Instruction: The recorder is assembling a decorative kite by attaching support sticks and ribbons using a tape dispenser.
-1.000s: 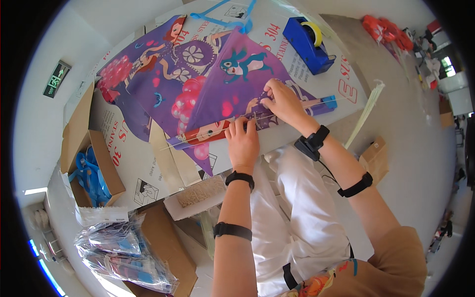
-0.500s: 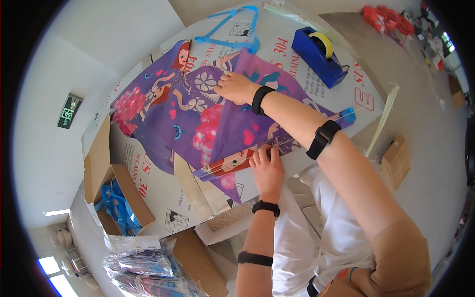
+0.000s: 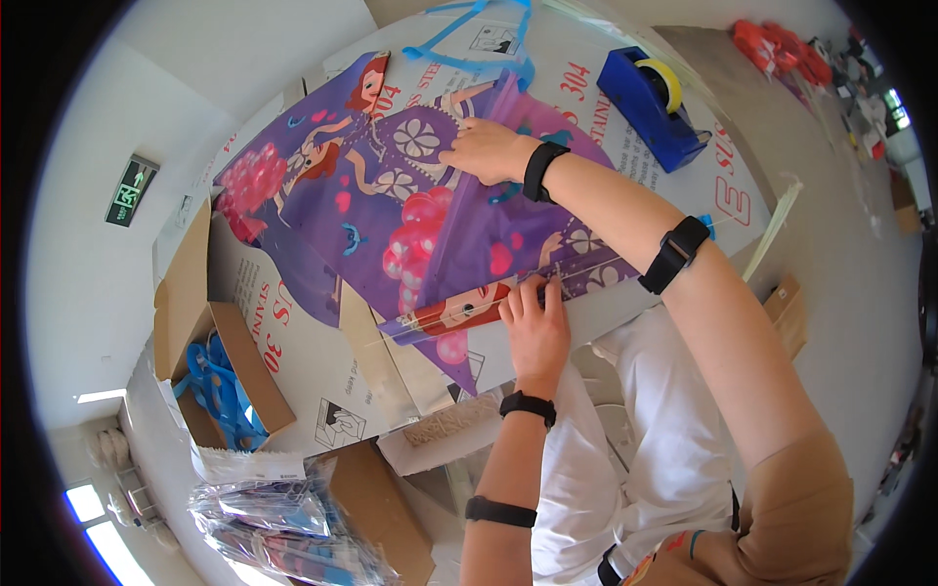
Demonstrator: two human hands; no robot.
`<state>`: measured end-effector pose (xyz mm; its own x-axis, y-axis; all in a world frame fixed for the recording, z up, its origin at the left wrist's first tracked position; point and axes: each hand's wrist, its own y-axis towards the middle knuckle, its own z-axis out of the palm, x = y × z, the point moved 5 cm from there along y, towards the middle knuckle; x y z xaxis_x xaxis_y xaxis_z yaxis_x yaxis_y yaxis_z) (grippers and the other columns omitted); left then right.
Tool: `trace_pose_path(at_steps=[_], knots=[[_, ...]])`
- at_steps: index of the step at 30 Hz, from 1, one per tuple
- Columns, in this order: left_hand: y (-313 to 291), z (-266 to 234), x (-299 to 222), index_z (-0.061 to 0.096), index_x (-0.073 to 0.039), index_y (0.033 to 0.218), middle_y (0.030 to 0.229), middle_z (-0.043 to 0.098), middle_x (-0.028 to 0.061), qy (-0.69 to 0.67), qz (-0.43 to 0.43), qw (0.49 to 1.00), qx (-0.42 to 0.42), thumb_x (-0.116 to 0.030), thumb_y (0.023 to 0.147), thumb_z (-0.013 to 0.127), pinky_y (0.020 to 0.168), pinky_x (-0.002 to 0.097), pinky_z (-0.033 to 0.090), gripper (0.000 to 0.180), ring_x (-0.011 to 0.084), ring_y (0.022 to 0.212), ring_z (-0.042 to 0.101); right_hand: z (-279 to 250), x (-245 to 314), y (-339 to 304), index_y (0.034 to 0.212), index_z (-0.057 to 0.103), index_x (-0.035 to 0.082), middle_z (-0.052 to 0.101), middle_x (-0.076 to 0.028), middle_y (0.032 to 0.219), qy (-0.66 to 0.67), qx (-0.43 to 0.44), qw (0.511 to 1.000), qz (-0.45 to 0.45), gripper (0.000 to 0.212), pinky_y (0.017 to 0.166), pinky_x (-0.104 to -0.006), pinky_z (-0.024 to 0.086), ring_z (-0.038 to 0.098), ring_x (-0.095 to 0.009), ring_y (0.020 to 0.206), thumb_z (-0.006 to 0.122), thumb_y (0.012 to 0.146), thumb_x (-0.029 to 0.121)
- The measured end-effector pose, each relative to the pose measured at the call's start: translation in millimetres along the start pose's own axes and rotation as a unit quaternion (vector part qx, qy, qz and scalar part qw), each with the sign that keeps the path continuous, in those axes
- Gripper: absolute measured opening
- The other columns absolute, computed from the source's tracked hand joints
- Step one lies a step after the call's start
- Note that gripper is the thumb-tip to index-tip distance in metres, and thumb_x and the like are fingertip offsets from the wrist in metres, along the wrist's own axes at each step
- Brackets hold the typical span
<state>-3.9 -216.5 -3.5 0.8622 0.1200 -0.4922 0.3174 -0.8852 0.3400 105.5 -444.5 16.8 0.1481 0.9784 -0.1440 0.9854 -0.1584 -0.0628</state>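
Note:
A purple kite (image 3: 469, 230) printed with red-haired figures and pink balloons lies partly folded over the tabletop. Along its near side run thin pale rods (image 3: 576, 271). My left hand (image 3: 537, 337) is closed at this near edge, its fingers bent over the fabric and rods; a small dark patch shows by the fingertips. Farther up the sheet, my right hand (image 3: 491, 153) has its fingers curled, with the tips pressed on the fabric beside a white flower print. What lies under that palm is hidden. My right forearm covers part of the kite's right side.
A blue tape dispenser (image 3: 650, 112) with yellow tape stands at the far right of the table, and a blue strap (image 3: 469, 61) lies at the far edge. An open carton (image 3: 262, 376) with blue straps sits at left. Plastic-wrapped packages (image 3: 283, 518) are below it.
The whole view has shifted slightly, the table's far part sitting higher and farther right. Both hands stay at nearly the same places on the kite.

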Motion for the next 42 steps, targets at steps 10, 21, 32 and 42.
trace_pose_path(at_steps=[10, 21, 32, 42], knots=[[-1, -1, 2, 0.062, -0.005, 0.115, 0.115, 0.055, 0.0097, 0.015, 0.0, 1.0, -0.001, -0.009, 0.084, 0.063, 0.095, 0.0462, 0.04, 0.032, 0.0299, 0.107, 0.052, -2, 3, -9, 0.098, 0.066, 0.008, 0.062, -0.004, 0.093, 0.002, -0.079, 0.997, -0.016, 0.026, 0.088, -0.0348, 0.042, 0.061, -0.022, 0.097, 0.066, 0.073, 0.002], [0, -2, 0, 0.063, -0.006, 0.114, 0.113, 0.056, 0.0092, 0.0, -0.003, 1.0, -0.011, -0.007, 0.085, 0.065, 0.091, 0.0462, 0.04, 0.029, 0.0306, 0.104, 0.051, -4, 1, -20, 0.11, 0.057, 0.005, 0.059, -0.007, 0.106, 0.023, -0.107, 0.994, -0.007, 0.041, 0.089, -0.037, 0.046, 0.058, -0.026, 0.106, 0.062, 0.071, -0.006], [0, 2, 1, 0.064, -0.006, 0.112, 0.116, 0.056, 0.0092, 0.013, -0.007, 1.0, -0.003, -0.009, 0.083, 0.061, 0.093, 0.0444, 0.041, 0.029, 0.0286, 0.107, 0.052, -6, 0, -20, 0.107, 0.063, 0.008, 0.061, -0.007, 0.104, 0.055, -0.064, 0.996, -0.033, 0.039, 0.09, -0.0356, 0.042, 0.057, -0.025, 0.105, 0.065, 0.07, -0.006], [-2, 1, 1, 0.063, -0.006, 0.111, 0.117, 0.056, 0.0107, 0.006, -0.003, 1.0, -0.011, -0.01, 0.082, 0.061, 0.093, 0.0457, 0.041, 0.029, 0.0297, 0.107, 0.052, -5, -4, -11, 0.103, 0.067, 0.01, 0.064, -0.007, 0.099, 0.039, 0.005, 0.999, -0.037, 0.031, 0.092, -0.0373, 0.041, 0.06, -0.025, 0.102, 0.066, 0.072, 0.002]])
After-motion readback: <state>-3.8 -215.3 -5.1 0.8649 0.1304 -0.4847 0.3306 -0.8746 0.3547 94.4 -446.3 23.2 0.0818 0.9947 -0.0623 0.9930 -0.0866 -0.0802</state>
